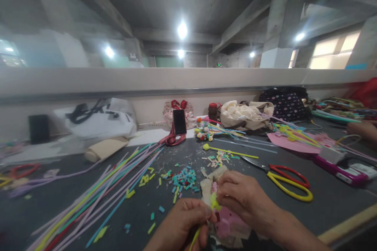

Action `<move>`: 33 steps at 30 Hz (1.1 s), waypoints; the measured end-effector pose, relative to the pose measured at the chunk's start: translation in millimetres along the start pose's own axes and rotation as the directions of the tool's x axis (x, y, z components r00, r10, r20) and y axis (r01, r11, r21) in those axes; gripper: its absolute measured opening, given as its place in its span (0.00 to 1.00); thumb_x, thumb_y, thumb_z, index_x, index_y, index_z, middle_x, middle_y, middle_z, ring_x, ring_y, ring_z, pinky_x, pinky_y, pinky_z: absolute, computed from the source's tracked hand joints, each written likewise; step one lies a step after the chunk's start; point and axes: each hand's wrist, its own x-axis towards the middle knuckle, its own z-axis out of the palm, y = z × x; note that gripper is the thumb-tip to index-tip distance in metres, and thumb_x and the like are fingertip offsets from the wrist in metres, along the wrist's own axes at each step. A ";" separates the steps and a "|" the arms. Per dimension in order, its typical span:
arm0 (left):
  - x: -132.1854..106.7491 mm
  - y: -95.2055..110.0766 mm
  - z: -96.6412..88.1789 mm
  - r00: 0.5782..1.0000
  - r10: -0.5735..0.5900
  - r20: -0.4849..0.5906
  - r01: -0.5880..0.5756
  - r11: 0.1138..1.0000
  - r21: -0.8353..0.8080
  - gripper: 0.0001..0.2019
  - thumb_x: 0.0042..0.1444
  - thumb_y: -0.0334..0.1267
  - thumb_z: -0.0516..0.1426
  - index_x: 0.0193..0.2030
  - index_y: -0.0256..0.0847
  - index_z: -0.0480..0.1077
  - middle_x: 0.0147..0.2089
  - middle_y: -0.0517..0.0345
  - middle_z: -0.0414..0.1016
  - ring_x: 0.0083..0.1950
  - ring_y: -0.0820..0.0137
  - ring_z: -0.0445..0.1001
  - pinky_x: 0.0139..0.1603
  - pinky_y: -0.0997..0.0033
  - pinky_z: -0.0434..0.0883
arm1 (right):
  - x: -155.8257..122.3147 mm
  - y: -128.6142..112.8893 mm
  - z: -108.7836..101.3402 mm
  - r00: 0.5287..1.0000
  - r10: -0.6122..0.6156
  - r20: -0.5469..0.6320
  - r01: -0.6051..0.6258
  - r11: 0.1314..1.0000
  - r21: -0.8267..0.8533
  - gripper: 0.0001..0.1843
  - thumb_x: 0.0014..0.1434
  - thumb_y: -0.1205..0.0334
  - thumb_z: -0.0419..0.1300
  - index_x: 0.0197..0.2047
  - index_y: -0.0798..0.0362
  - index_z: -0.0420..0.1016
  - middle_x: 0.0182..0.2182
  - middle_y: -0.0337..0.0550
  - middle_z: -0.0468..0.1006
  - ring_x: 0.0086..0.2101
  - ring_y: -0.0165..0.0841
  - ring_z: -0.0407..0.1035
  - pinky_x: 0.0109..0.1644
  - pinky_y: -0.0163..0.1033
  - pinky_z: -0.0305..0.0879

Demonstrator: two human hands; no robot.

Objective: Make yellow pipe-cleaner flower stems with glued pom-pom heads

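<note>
Near the front edge of the dark table, my left hand [188, 219] is closed, with thumb and fingers pinched around a thin yellow-green stem [194, 239] that runs down out of view. My right hand [238, 194] is close beside it, fingers curled and pressed together; what they hold, if anything, is hidden. Between the two hands is a bright yellow piece [215, 202], which looks like the stem's head. Below them lies a pink object [229, 221] on crumpled whitish material [206, 190]. A heap of small cut coloured pieces [185, 178] lies just beyond my left hand.
Scissors [290, 182] with red and yellow handles lie to the right. Long coloured stems [97, 194] fan out at left. A finished-looking yellow stem [232, 151], a flower bunch [206, 128], a propped phone [179, 121] and bags stand behind. Another person's hand [363, 130] shows at far right.
</note>
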 end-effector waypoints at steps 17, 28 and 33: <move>-0.9 1.1 -4.5 1.000 0.027 -0.012 -0.027 1.000 -0.003 0.13 0.40 0.43 0.58 0.23 0.32 0.70 0.07 0.63 0.63 0.06 0.82 0.52 0.08 0.83 0.43 | -0.2 0.4 -2.5 0.995 -0.067 -0.074 0.062 0.996 -0.064 0.12 0.59 0.68 0.51 0.28 0.53 0.73 0.30 0.41 0.71 0.32 0.29 0.65 0.35 0.33 0.59; -6.6 0.2 1.2 0.980 0.191 -0.049 -0.196 0.967 -0.162 0.12 0.44 0.45 0.60 0.28 0.37 0.68 0.14 0.64 0.68 0.12 0.82 0.60 0.12 0.86 0.49 | 0.0 -2.0 15.9 0.877 0.461 -0.134 -0.226 0.644 0.730 0.13 0.50 0.62 0.59 0.41 0.53 0.73 0.29 0.40 0.72 0.28 0.31 0.66 0.32 0.34 0.63; 0.0 -8.7 3.3 0.962 0.271 -0.017 -0.269 0.942 -0.203 0.15 0.40 0.47 0.62 0.24 0.35 0.68 0.15 0.63 0.67 0.15 0.81 0.61 0.18 0.82 0.55 | 2.6 -11.5 31.8 0.915 0.401 -0.052 -0.184 0.528 0.829 0.14 0.47 0.59 0.63 0.37 0.55 0.73 0.25 0.38 0.70 0.25 0.29 0.65 0.27 0.32 0.63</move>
